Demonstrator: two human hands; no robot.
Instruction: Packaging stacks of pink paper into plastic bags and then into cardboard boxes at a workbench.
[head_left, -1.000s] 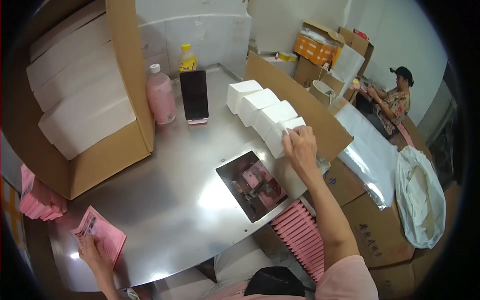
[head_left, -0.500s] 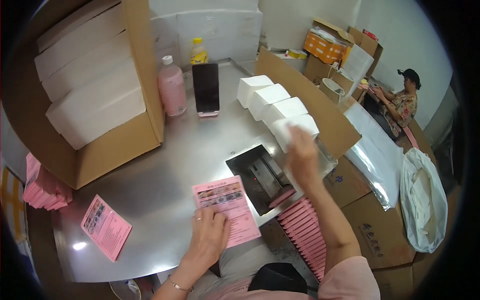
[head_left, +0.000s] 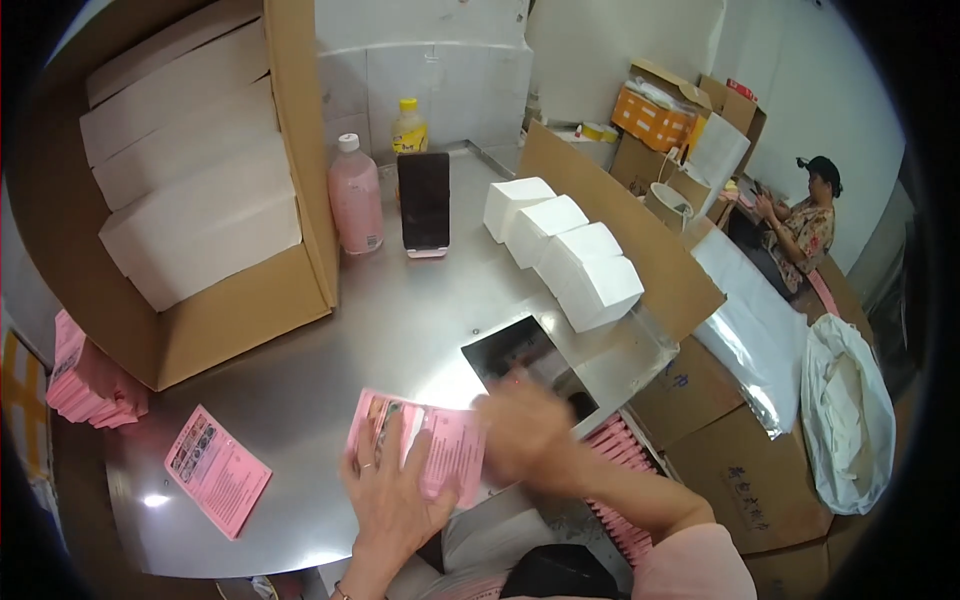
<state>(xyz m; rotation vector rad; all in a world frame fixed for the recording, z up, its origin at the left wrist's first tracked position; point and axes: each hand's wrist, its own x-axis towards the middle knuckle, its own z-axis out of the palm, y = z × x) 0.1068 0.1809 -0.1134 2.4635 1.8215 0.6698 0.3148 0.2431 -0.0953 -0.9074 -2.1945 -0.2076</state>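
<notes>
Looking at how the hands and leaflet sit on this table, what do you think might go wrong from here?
The pink leaflet lies near the table's front edge under the left hand; it might slide off. The right hand is blurred beside the open metal tray, so it could knock its rim. The second leaflet also lies near the edge.

Motion-blurred right hand (head_left: 525, 430) over pink leaflet (head_left: 420, 445), its grip unclear.
</notes>
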